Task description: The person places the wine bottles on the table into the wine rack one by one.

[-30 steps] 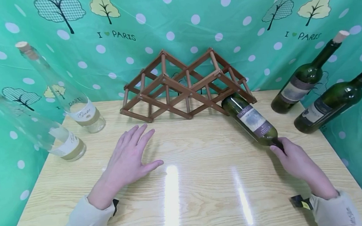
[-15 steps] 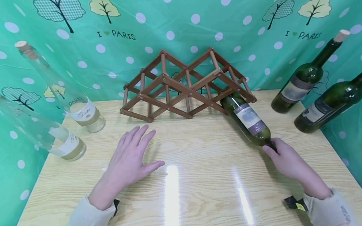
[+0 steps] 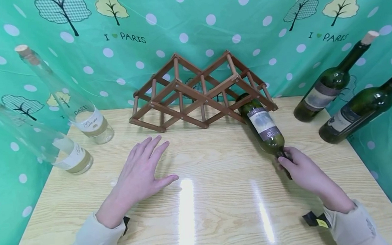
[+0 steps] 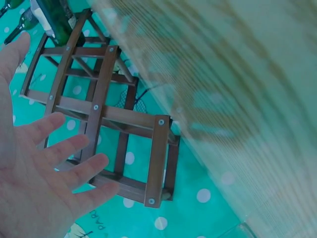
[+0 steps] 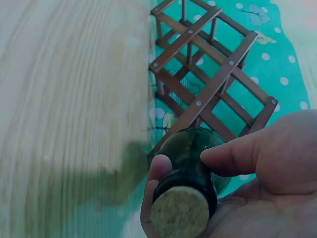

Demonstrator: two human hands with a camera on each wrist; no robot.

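Observation:
My right hand (image 3: 303,169) grips a green wine bottle (image 3: 264,126) by its neck. The base of that bottle is inside the lower right opening of the brown wooden wine rack (image 3: 202,98), while its neck points toward me. In the right wrist view a cork (image 5: 179,213) plugs the bottle's mouth, with thumb and fingers around the neck. My left hand (image 3: 139,172) is held with fingers spread over the table, in front of the rack's left side. Nothing is in that hand, as the left wrist view of its palm (image 4: 34,183) also shows.
Two clear corked bottles, a nearer one (image 3: 73,156) and a farther one (image 3: 92,123), stand at the left. Two green wine bottles, one (image 3: 323,94) behind the other (image 3: 352,114), stand at the right. A green dotted cloth (image 3: 208,20) hangs behind the wooden table (image 3: 225,213).
My right hand has moved left, swinging the bottle's neck with it. The bottle's base sits farther into the rack and the bottle is more in line with the opening. My left hand has stayed put.

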